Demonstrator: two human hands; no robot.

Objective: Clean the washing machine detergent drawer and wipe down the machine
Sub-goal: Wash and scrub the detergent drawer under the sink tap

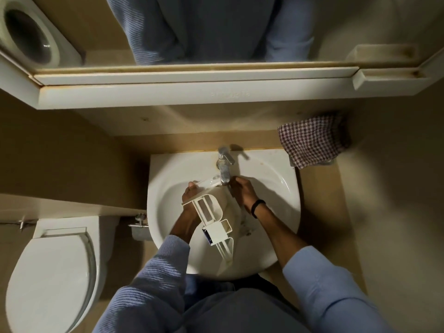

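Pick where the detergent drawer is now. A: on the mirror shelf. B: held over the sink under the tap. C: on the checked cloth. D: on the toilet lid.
B: the left hand holds the detergent drawer over the sink, below the tap.

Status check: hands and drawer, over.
Left hand grips detergent drawer over sink. Right hand at drawer's far end under faucet, grip unclear. Checked cloth aside; nothing blocking.

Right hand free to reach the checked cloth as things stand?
Probably yes. The checked cloth lies by the back right corner of the sink, nothing between it and the right hand; the left hand holds the drawer.
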